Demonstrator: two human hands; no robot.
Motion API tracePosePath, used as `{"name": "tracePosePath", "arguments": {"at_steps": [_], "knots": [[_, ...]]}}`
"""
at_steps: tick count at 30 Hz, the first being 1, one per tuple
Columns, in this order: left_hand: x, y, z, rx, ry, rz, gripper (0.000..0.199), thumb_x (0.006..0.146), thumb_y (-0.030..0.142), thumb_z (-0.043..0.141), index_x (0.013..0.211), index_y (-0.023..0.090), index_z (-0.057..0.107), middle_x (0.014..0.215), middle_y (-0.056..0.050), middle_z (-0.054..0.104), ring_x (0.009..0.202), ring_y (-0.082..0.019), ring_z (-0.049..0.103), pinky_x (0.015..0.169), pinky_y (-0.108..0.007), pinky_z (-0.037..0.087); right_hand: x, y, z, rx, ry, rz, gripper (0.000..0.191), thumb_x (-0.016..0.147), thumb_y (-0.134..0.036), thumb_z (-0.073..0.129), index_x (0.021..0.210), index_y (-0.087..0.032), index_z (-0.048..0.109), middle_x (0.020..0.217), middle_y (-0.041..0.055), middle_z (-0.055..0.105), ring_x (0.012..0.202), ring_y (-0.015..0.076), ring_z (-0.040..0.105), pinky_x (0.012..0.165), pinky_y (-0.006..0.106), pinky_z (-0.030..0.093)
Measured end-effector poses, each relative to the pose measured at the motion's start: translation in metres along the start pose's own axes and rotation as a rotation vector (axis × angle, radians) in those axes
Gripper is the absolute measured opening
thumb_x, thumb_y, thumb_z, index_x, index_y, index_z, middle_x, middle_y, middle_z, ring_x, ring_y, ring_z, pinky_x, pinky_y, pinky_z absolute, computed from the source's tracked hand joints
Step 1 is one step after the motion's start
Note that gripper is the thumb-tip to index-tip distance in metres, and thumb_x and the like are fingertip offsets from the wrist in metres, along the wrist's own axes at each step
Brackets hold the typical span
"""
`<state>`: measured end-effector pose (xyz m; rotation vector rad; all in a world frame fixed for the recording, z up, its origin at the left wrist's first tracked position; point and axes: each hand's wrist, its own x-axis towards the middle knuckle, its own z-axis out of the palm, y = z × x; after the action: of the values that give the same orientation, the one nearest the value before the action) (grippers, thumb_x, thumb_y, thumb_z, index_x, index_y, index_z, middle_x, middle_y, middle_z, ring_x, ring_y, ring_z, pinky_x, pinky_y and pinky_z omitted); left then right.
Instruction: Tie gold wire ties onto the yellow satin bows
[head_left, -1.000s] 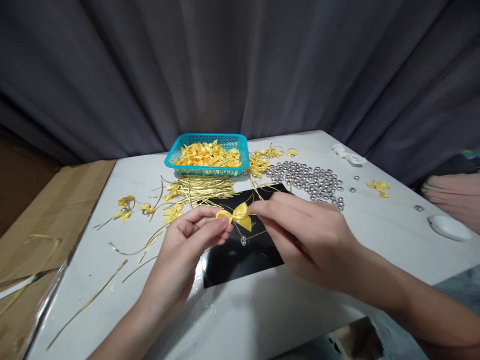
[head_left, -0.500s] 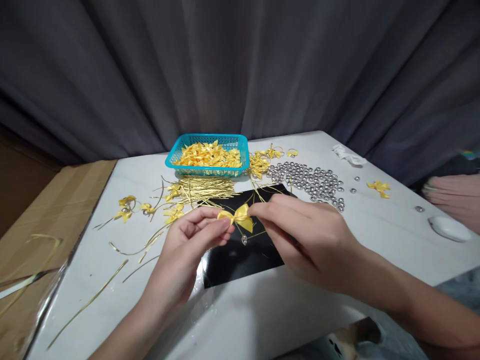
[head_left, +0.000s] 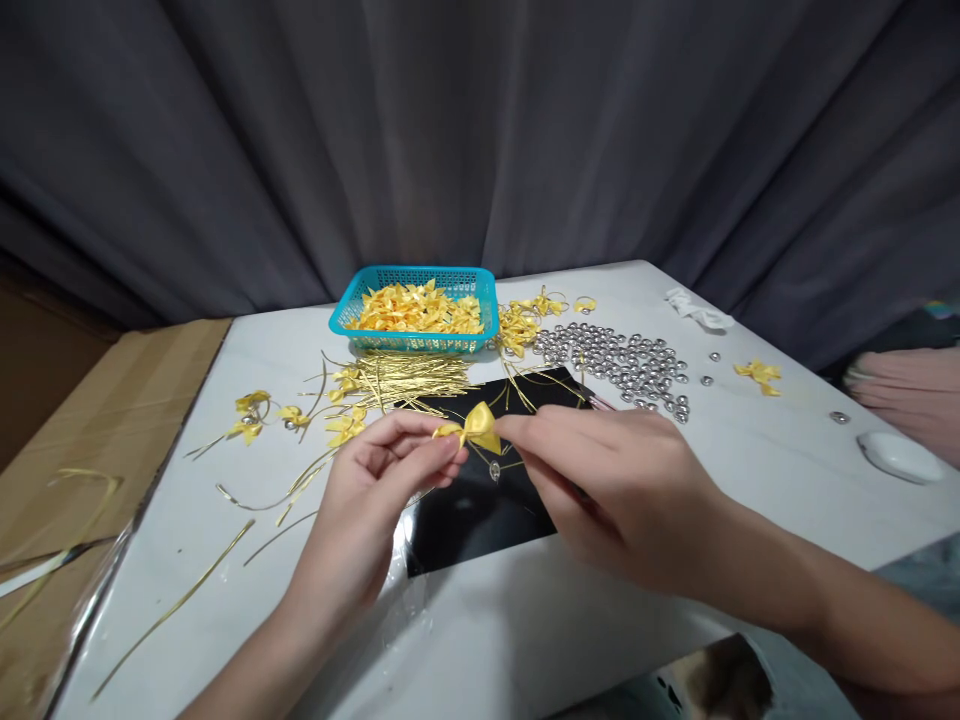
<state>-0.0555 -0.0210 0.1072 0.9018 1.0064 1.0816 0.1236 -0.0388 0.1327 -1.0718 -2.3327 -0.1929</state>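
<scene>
Left hand (head_left: 397, 475) pinches yellow bow (head_left: 481, 428) over black sheet (head_left: 480, 510); right hand (head_left: 626, 480) fingers nearly closed at its edge, grip unclear. Likely light, soft, crushable; best held at knot.

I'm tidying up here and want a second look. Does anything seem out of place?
Slightly: a crumpled white scrap lies near the right edge of the table, like stray litter, and a few silver beads sit apart from their pile.

Glossy black sheet (head_left: 480, 530); smooth turquoise plastic basket (head_left: 416, 342); matt cloth curtain (head_left: 427, 140).
</scene>
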Motion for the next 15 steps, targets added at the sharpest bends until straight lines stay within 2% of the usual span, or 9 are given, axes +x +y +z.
{"name": "tracePosePath", "arguments": {"at_steps": [4,8,12,15], "knots": [[-0.001,-0.004,0.000,0.096,-0.013,0.170,0.007,0.071,0.016,0.072,0.070,0.023,0.070,0.064,0.005,0.070,0.059,-0.005,0.065,0.057,-0.009,0.052,-0.002,-0.004,0.000,0.005,0.006,-0.015,0.019,0.079,-0.007,0.041,0.070,-0.017,0.054,0.056,-0.0008,0.057,0.045,0.0094,0.045,0.042,0.026,0.028],[-0.006,-0.006,0.001,0.298,0.009,0.411,0.011,0.073,0.013,0.069,0.074,0.024,0.071,0.067,0.005,0.071,0.060,-0.007,0.066,0.057,-0.012,0.054,-0.004,-0.005,0.002,0.007,0.062,-0.073,0.018,0.079,-0.006,0.039,0.077,-0.016,0.053,0.053,-0.0005,0.055,0.045,0.0105,0.043,0.043,0.025,0.030],[-0.013,-0.010,-0.005,0.557,0.038,0.753,0.024,0.075,0.004,0.063,0.087,0.024,0.070,0.080,0.002,0.073,0.073,-0.012,0.067,0.066,-0.021,0.056,-0.008,-0.004,0.009,0.025,0.127,-0.076,0.022,0.081,-0.005,0.037,0.093,-0.015,0.052,0.052,-0.0029,0.050,0.045,0.0105,0.039,0.046,0.025,0.031],[-0.016,-0.014,-0.009,0.751,0.008,1.030,0.036,0.076,-0.001,0.059,0.102,0.022,0.066,0.091,-0.002,0.071,0.081,-0.015,0.065,0.073,-0.028,0.054,-0.011,-0.004,0.016,0.078,0.190,-0.082,0.025,0.081,-0.004,0.037,0.101,-0.014,0.049,0.053,-0.0045,0.047,0.046,0.0100,0.036,0.047,0.024,0.032]]}}
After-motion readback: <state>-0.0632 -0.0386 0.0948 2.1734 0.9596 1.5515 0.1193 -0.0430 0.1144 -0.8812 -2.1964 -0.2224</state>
